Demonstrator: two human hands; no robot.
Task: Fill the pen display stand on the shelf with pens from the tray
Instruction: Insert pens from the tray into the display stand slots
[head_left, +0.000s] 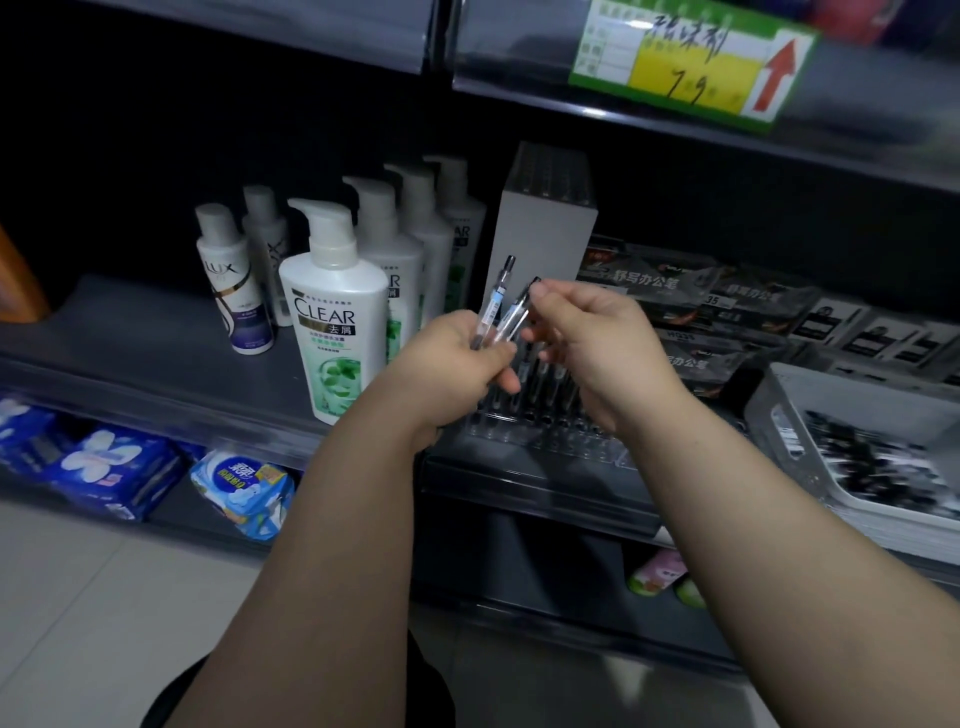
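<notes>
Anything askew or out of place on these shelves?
Nothing damaged or spilled. Only the light-blue pad pack on the lower shelf lies tilted at its front edge. The pens in the tray are too blurred to judge.

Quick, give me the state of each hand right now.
Left hand: grips the clear plastic pen with a pale blue band and a second clear plastic pen.
Right hand: pinches that second pen's top end.

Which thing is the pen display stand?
Find the tall grey box on the middle shelf, right of the shampoo bottles. The pen display stand sits directly before it. Unlike the grey tray to its right, it is clear plastic with rows of holes.
</notes>
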